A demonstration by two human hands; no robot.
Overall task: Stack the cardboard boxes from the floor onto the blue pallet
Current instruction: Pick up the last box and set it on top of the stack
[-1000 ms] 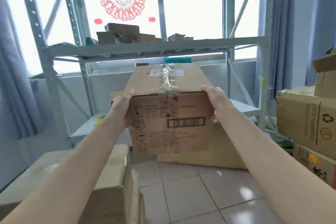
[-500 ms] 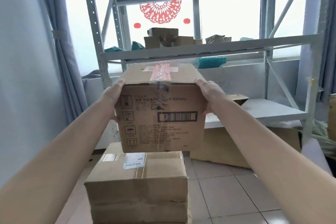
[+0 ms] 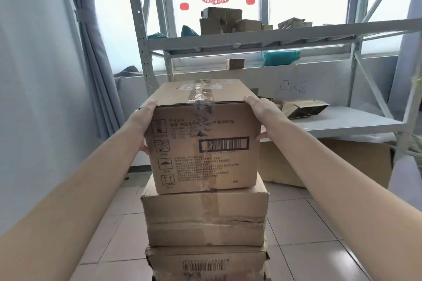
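I hold a taped cardboard box point(image 3: 205, 141) with a barcode on its near face, one hand on each side. My left hand point(image 3: 143, 121) grips its left side and my right hand point(image 3: 260, 114) grips its right side. The box is at or just above the top of a stack: a wider, dented box point(image 3: 205, 219) lies under it, and another barcoded box point(image 3: 205, 264) lies below that. I cannot tell whether the held box rests on the stack. The blue pallet is not in view.
A grey metal shelving rack point(image 3: 274, 39) stands behind the stack with small boxes on it. A large flat carton point(image 3: 331, 162) leans under its lower shelf. A grey curtain point(image 3: 96, 52) and wall are on the left. Tiled floor point(image 3: 319, 223) spreads to the right.
The view has swung left and the box has come down over the stack, which is now centred right under it. Both hands have kept their grip.
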